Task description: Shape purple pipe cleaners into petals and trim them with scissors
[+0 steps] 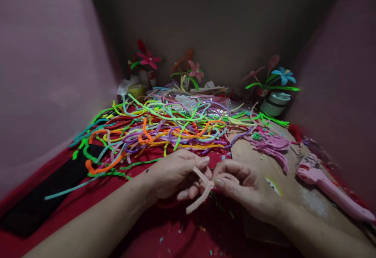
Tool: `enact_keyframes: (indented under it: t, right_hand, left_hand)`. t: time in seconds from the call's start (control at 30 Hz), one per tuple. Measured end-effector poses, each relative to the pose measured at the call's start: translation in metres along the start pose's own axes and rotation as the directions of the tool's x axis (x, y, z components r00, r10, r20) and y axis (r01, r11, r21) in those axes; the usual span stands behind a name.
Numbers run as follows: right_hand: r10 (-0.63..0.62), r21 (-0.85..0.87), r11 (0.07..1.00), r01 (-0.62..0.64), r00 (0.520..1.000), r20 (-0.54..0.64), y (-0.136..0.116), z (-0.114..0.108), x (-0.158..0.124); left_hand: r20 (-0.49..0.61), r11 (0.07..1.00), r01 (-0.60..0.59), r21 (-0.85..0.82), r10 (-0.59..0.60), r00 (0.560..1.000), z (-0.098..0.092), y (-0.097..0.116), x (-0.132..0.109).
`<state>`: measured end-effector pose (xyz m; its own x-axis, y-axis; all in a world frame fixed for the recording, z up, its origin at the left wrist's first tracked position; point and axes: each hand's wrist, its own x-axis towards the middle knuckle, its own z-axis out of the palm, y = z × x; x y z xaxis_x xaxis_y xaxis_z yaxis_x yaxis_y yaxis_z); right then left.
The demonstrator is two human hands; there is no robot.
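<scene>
A pale pink pipe cleaner [199,200], bent into a shape with two free ends pointing left, is between my hands above the red cloth. My right hand [242,181] pinches it near its joint with thumb and index finger, and a further pale strand shows between those fingers. Curled around its left side, my left hand [179,173] has its fingertips behind the joint and its thumb above. The exact contact of the left fingers is partly hidden. Just beyond my hands lies a large tangle of coloured pipe cleaners [158,134].
Pipe-cleaner flowers, one magenta [149,60], one pink [196,71] and one blue [283,76], stand along the back. Right are a brown cardboard sheet [293,207], a pink pipe-cleaner bundle [272,144] and a pink tool resembling a glue gun [329,191]. A black piece [38,199] lies left.
</scene>
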<state>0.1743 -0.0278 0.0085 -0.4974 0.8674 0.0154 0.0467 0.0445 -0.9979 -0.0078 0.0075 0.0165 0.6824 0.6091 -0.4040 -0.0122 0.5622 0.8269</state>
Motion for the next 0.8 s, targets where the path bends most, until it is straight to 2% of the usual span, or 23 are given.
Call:
enact_keyframes:
  t: [0.1, 0.2, 0.27, 0.37, 0.47, 0.53, 0.57, 0.6, 0.63, 0.7, 0.73, 0.77, 0.8]
  right_hand:
    - [-0.104, -0.167, 0.981, 0.102, 0.995, -0.008, -0.004, 0.001, -0.002]
    - [-0.157, -0.235, 0.961, 0.148, 0.987, -0.022, -0.003, 0.000, -0.002]
    - [-0.191, -0.270, 0.947, 0.175, 0.981, -0.036, -0.002, -0.001, -0.003]
    - [-0.239, -0.360, 0.910, 0.208, 0.970, -0.044, -0.002, -0.002, -0.003]
    - [-0.237, -0.398, 0.898, 0.187, 0.968, -0.079, -0.003, -0.001, -0.001]
    - [-0.141, -0.312, 0.946, 0.090, 0.979, -0.146, -0.003, -0.001, 0.003]
    - [-0.055, -0.231, 0.973, 0.013, 0.983, -0.178, -0.002, -0.001, 0.005]
    - [0.047, -0.130, 0.989, -0.074, 0.979, -0.200, -0.001, -0.001, 0.008]
    - [0.144, -0.031, 0.988, -0.154, 0.967, -0.211, 0.000, -0.001, 0.011]
    - [0.241, 0.069, 0.970, -0.231, 0.944, -0.224, 0.001, -0.001, 0.015]
    - [0.234, 0.061, 0.972, -0.226, 0.942, -0.241, 0.002, -0.001, 0.016]
    - [0.194, 0.016, 0.980, -0.197, 0.945, -0.262, 0.001, -0.001, 0.016]
    - [0.132, -0.057, 0.986, -0.154, 0.951, -0.280, 0.000, -0.001, 0.016]
  left_hand:
    - [0.160, 0.993, 0.107, -0.056, -0.097, 0.982, -0.003, -0.004, 0.002]
    - [0.306, 0.984, 0.175, -0.020, -0.160, 0.939, -0.004, -0.005, 0.001]
    - [0.354, 0.979, 0.204, -0.012, -0.186, 0.916, -0.003, -0.005, 0.000]
    - [0.337, 0.984, 0.175, -0.023, -0.157, 0.928, -0.002, -0.006, -0.003]
    - [0.263, 0.994, 0.110, 0.021, -0.111, 0.958, 0.001, -0.003, -0.006]
    - [0.159, 0.982, 0.064, 0.176, -0.093, 0.983, 0.003, -0.001, -0.008]
    - [0.087, 0.948, 0.019, 0.317, -0.049, 0.995, 0.004, 0.000, -0.009]
    - [0.013, 0.868, -0.042, 0.496, 0.041, 0.999, 0.006, -0.001, -0.010]
    - [-0.041, 0.725, -0.099, 0.681, 0.172, 0.984, 0.006, -0.003, -0.010]
    - [-0.022, 0.315, -0.141, 0.939, 0.464, 0.886, 0.007, -0.010, -0.007]
    - [0.018, 0.156, -0.122, 0.980, 0.543, 0.839, 0.007, -0.014, -0.005]
    - [0.051, 0.058, -0.104, 0.993, 0.581, 0.812, 0.007, -0.018, -0.003]
    - [0.068, 0.016, -0.097, 0.995, 0.601, 0.797, 0.007, -0.021, -0.001]
